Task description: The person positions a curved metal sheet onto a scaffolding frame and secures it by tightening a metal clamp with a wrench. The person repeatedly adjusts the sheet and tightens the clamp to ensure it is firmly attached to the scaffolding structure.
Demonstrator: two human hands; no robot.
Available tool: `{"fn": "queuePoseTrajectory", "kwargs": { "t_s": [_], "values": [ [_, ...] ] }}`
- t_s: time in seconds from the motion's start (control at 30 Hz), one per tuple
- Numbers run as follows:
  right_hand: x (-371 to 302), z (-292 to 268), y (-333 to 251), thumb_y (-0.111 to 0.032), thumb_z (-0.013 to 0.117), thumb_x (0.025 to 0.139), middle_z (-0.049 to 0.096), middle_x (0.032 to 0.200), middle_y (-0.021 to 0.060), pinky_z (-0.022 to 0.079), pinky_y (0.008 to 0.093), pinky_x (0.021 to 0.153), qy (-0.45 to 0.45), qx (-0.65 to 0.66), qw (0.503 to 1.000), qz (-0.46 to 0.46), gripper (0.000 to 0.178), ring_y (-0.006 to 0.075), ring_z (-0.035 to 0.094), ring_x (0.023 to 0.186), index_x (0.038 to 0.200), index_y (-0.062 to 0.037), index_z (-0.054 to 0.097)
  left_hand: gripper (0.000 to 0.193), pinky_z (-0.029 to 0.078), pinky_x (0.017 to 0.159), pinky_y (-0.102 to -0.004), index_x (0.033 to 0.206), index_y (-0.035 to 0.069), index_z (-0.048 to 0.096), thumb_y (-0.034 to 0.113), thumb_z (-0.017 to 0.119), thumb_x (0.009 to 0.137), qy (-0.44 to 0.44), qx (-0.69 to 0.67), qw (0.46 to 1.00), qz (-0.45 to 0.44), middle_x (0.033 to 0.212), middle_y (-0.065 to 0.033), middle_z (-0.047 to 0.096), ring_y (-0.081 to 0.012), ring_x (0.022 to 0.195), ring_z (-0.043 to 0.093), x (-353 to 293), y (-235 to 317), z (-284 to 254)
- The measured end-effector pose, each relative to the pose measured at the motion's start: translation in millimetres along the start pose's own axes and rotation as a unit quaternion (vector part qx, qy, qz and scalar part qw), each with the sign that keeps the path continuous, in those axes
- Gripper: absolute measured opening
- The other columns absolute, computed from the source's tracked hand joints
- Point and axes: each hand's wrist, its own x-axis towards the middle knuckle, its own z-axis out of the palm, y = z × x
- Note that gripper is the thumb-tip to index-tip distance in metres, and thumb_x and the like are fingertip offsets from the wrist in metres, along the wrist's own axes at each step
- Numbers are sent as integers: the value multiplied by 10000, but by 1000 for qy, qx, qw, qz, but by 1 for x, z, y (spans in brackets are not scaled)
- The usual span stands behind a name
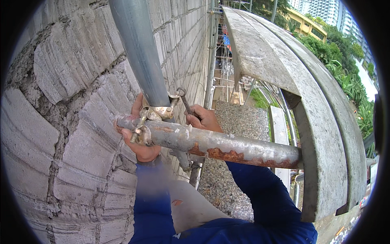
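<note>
A metal scaffold clamp joins an upright grey pipe to a rusty horizontal pipe beside the wall. My left hand is closed around the clamp near the horizontal pipe's left end; fingers show above and below the pipe, and the palm is partly hidden behind it. In my right hand is a wrench, its ring-shaped head up against the clamp's right-hand bolt. Another threaded bolt with a nut sticks out at the clamp's lower left.
A rough block wall with mortar joints stands close on my left. Long metal planks run along the right at a raised level. Below lies a speckled platform. More scaffold poles, greenery and buildings are farther off.
</note>
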Motion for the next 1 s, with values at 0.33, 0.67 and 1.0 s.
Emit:
{"fn": "queuePoseTrajectory", "kwargs": {
  "t_s": [0.33, 0.67, 1.0],
  "values": [
    [32, 32, -4, -108, 646, 911, 639, 862, 249, 500, 443, 687, -11, -40, 992, -123, 214, 464, 633, 799, 1101, -10, 626, 916, 477, 1106, -475, 1511, -124, 266, 634, 220, 1000, -13, 35, 998, 57, 1501, -320, 419, -383, 1320, 545, 4, -5, -6],
    [-6, -64, -45, -144, 644, 926, 660, 856, 227, 497, 506, 710, -124, -200, 970, -68, 191, 425, 658, 764, 1085, -38, 647, 1030, 467, 1096, -474, 1555, -66, 260, 749, 368, 934, -27, -26, 999, 10, 1505, -243, 458, -345, 1354, 518, 3, -6, -9],
    [15, -110, -88, -186, 639, 951, 650, 805, 210, 493, 468, 712, -123, -257, 951, -119, 160, 400, 658, 792, 994, -32, 653, 1086, 404, 1146, -459, 1556, -59, 275, 782, 445, 889, -13, 16, 1000, -4, 1533, -205, 431, -324, 1399, 466, 1, 1, 0]
  ]
}}
